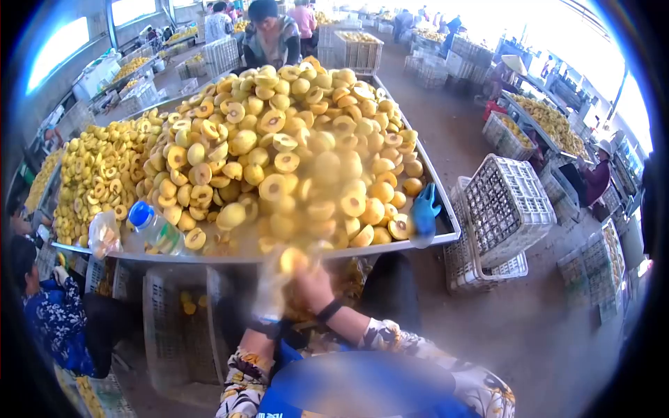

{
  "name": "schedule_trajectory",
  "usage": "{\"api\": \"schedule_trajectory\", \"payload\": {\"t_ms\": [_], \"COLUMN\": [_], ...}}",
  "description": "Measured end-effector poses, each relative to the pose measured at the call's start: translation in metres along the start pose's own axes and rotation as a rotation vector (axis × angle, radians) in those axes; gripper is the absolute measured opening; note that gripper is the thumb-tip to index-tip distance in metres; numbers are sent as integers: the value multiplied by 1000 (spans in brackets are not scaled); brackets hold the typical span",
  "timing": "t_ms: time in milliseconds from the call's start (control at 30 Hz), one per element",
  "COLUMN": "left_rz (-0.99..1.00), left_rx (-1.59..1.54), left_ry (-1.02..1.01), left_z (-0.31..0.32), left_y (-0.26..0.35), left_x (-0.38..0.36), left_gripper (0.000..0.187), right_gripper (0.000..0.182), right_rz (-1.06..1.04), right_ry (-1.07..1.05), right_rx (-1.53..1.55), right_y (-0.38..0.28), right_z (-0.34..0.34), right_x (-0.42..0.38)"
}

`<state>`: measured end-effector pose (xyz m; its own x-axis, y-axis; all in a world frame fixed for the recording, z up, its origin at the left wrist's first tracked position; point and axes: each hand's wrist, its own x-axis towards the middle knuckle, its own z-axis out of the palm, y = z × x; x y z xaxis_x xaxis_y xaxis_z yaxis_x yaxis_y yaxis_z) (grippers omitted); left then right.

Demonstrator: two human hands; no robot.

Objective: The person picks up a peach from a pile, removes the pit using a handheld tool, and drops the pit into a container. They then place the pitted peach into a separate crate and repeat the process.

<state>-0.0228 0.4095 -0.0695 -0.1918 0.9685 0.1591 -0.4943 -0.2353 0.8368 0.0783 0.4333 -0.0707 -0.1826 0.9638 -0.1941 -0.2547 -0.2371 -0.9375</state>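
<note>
My left hand [270, 289], pale and blurred as if gloved, is raised below the near edge of the metal-rimmed table [209, 258]. A yellow fruit half [293, 260] is at its fingers, between both hands. My right hand [313, 287], with a dark wristband, is closed close beside it; what it holds is too blurred to make out. Behind them rises a large heap of halved yellow fruit [272, 122]. A plastic bottle with a blue cap [141, 214] lies at the near edge, beside a clear bag [104, 235]. A blue glove [425, 209] rests at the right corner.
White crates [512, 202] are stacked right of the table. Another crate [178, 320] stands below its edge at the left. A person [59, 313] sits at the left, and another person [272, 35] is behind the heap. More workers and crates fill the background.
</note>
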Motion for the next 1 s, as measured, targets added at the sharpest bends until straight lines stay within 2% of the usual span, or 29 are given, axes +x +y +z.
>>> {"api": "schedule_trajectory", "payload": {"t_ms": [33,67,133,167,200,300,333,367,400,433,467,533,567,667,800,900,1000], "left_rz": [24,39,-50,-96,-135,-191,-190,-192,-188,-210,-166,-238,-176,-219,-143,-185,-355], "left_rx": [83,173,95,39,-16,-158,-199,-239,-263,-341,-268,-175,-70,4,56,204,331], "left_ry": [110,232,372,424,481,654,691,708,707,666,646,540,551,513,517,502,372], "left_z": [-6,-9,-6,-8,-11,-27,-31,-32,-30,-23,-23,-18,-12,-10,-3,-3,-16], "left_y": [-20,-38,-37,-34,-27,-10,-5,-1,4,12,9,12,13,20,25,30,32], "left_x": [0,-2,1,3,2,5,6,5,6,2,1,-3,-6,-7,-8,-8,-8], "left_gripper": [53,49,45,44,43,44,45,46,48,48,49,49,49,47,43,45,51], "right_gripper": [28,35,42,49,51,46,43,38,33,36,40,41,41,43,40,36,35], "right_rz": [-133,-90,-57,-38,-208,-101,-113,-251,-295,-313,-334,-304,-288,-427,-390,-338,-234], "right_ry": [150,84,-100,-152,-173,-120,-169,-173,-228,-251,-271,-366,-413,-446,-442,-474,-572], "right_rx": [-220,-223,-163,-360,-547,-785,-844,-847,-904,-928,-953,-1072,-1131,-1133,-1190,-1189,-1196], "right_y": [-5,29,34,57,58,-11,-4,-6,-7,-8,-10,-20,-21,-17,-18,-17,-5], "right_z": [9,-1,-6,-15,-20,-11,-19,-21,-24,-25,-25,-22,-22,-27,-23,-22,-26], "right_x": [-7,9,8,19,11,-26,-22,-26,-28,-31,-33,-39,-42,-44,-47,-51,-49]}}
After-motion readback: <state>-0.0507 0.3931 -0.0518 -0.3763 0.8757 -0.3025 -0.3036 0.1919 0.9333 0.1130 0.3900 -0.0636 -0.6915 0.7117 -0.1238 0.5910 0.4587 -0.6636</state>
